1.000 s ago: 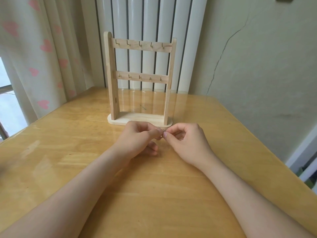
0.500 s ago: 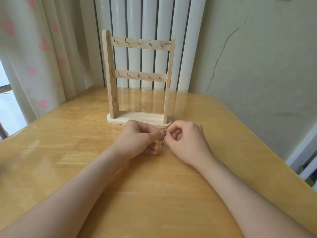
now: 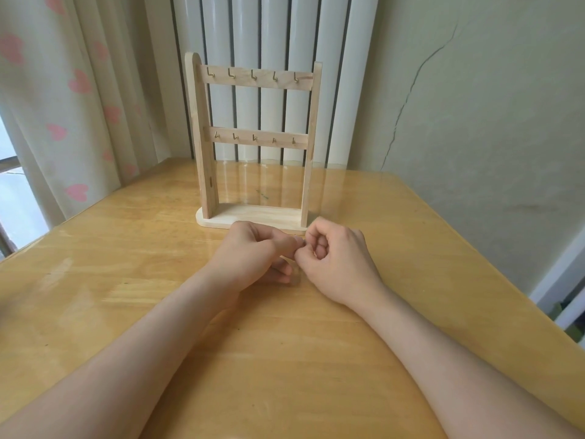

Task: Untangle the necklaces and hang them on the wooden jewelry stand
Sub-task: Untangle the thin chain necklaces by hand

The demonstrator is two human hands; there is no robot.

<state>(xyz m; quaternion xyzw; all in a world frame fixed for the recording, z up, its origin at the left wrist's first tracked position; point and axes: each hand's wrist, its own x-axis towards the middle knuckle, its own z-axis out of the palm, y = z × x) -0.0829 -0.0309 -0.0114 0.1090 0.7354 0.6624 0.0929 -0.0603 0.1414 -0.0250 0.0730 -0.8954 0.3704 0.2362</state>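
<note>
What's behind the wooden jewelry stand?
White radiator pipes, seen through the open frame of the jewelry stand. Its posts and two bars cover parts of them.

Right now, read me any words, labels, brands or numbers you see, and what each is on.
No readable text anywhere. The wooden jewelry stand has bare hooks, no label; the curtain shows pink hearts only; the necklace pinched between left hand and right hand is too small to tell.

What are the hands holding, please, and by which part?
The left hand and right hand pinch a tiny metal necklace piece; which part cannot be told.
</note>
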